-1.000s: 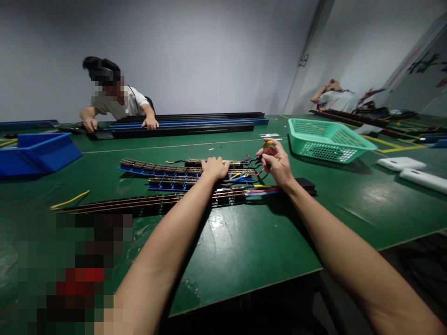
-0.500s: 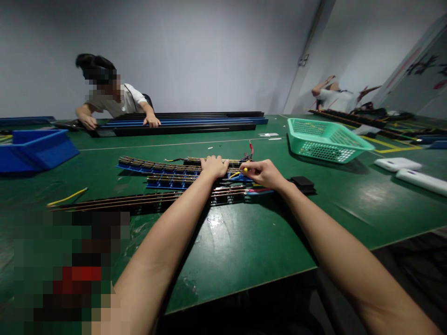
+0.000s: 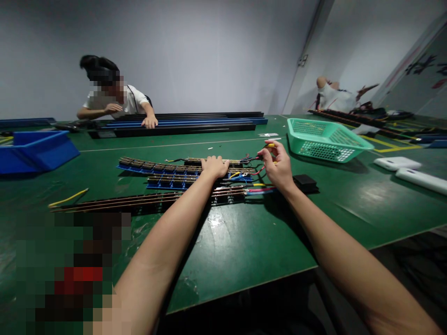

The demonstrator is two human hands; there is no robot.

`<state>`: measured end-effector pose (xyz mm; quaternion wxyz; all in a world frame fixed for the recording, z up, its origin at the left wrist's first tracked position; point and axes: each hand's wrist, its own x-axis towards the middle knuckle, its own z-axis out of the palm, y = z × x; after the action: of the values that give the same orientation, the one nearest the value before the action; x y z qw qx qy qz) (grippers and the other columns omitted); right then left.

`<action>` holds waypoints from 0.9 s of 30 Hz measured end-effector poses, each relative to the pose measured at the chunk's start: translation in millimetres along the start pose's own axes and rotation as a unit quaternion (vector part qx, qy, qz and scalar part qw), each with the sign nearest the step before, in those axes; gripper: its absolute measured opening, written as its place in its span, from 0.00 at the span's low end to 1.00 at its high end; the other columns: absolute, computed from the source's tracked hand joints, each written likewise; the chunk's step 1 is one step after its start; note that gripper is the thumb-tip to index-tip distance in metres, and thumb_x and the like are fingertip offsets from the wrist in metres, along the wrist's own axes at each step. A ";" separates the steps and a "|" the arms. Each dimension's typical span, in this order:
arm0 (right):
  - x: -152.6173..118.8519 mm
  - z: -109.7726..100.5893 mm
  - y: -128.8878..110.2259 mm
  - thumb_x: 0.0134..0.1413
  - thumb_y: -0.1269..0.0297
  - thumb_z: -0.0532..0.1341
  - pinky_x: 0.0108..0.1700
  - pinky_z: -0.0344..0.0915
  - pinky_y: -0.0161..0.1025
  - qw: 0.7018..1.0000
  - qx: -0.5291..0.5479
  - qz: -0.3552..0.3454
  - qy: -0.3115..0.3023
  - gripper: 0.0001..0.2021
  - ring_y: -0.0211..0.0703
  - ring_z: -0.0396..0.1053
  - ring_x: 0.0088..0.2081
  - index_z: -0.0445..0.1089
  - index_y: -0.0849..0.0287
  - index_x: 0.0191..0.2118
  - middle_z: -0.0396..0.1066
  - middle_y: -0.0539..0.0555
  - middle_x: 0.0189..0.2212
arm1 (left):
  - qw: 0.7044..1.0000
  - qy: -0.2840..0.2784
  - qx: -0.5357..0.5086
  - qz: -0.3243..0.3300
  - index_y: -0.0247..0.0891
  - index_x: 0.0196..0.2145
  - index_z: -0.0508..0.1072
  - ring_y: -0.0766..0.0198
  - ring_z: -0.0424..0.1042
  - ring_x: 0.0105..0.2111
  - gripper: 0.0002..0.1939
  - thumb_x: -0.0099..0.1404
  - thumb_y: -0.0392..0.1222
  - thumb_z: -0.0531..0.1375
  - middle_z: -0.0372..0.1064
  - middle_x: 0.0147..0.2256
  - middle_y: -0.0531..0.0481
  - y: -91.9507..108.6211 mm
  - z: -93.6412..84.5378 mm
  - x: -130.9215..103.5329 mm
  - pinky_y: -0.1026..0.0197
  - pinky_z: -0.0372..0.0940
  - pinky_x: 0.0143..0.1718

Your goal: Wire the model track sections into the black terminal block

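Note:
My left hand (image 3: 214, 167) lies flat across the blue strips with metal rods (image 3: 174, 179), its fingers reaching over the rearmost dark strip. To its right, my right hand (image 3: 277, 165) is raised a little and pinches wires with yellow and red parts (image 3: 270, 145). Those wires run left to the end of the strips. Nearer me lies a long dark strip with copper-coloured rods (image 3: 139, 201), with red and blue wires (image 3: 260, 190) at its right end. A black block (image 3: 305, 183) sits just beyond my right wrist.
A green basket (image 3: 328, 139) stands at the right, with white devices (image 3: 398, 163) beside it. At the left is a blue bin (image 3: 38, 151), with a loose yellow wire (image 3: 68, 198) nearer me. Across the table, a person touches long black and blue profiles (image 3: 188, 123). Another person is at the back right.
My right hand has moved right and up from the strip ends, drawing wires with it. My left hand stays in place. One hand of the person across the table has lifted off the profiles.

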<state>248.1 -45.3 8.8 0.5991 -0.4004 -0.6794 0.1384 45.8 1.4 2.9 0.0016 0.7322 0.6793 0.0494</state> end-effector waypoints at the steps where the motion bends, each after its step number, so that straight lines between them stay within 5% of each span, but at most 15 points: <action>1: -3.3 -2.0 -7.7 0.62 0.54 0.57 0.30 0.64 0.34 1.000 -0.013 -0.021 -0.007 0.19 0.37 0.68 0.30 0.61 0.54 0.55 0.71 0.52 0.37 | 1.000 -0.003 0.000 -0.001 0.34 0.56 0.69 0.45 0.63 0.58 0.31 0.73 0.57 0.40 0.66 0.57 0.34 0.1 -0.3 -0.1 0.40 0.54 0.57; 6: -23.3 -11.0 -58.7 0.58 0.64 0.61 0.26 0.63 0.34 0.994 -0.036 -0.097 -0.020 0.23 0.35 0.67 0.28 0.59 0.52 0.58 0.73 0.52 0.42 | 1.000 0.001 0.000 0.000 0.35 0.57 0.69 0.44 0.63 0.58 0.31 0.72 0.58 0.40 0.66 0.57 0.35 0.1 0.0 -0.2 0.39 0.54 0.58; 12: -69.1 -21.5 -94.3 0.55 0.71 0.63 0.29 0.66 0.35 0.997 0.054 -0.057 0.007 0.28 0.37 0.69 0.31 0.57 0.50 0.61 0.72 0.53 0.43 | 1.000 0.002 -0.003 0.003 0.34 0.57 0.69 0.43 0.63 0.58 0.32 0.72 0.57 0.40 0.66 0.57 0.34 -0.6 2.0 1.2 0.38 0.54 0.57; 19: -130.4 -39.5 -92.7 0.59 0.73 0.58 0.33 0.69 0.36 0.992 0.126 -0.007 0.023 0.28 0.39 0.69 0.34 0.57 0.49 0.64 0.69 0.53 0.39 | 1.000 0.000 -0.003 0.003 0.34 0.56 0.69 0.44 0.63 0.57 0.32 0.72 0.58 0.39 0.66 0.57 0.34 -0.6 1.6 1.1 0.38 0.54 0.57; 27: -135.1 -40.2 -73.8 0.60 0.75 0.56 0.42 0.73 0.42 0.994 0.036 -0.010 -0.098 0.31 0.41 0.71 0.41 0.48 0.48 0.66 0.66 0.58 0.49 | 1.000 -0.002 0.006 0.005 0.35 0.56 0.69 0.45 0.63 0.58 0.32 0.73 0.58 0.38 0.66 0.58 0.35 0.2 -1.4 -2.6 0.40 0.54 0.57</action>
<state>252.2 -200.2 -27.1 0.5449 -0.3565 -0.7334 0.1952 45.7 -1.3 4.1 -0.0019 0.7353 0.6763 0.0440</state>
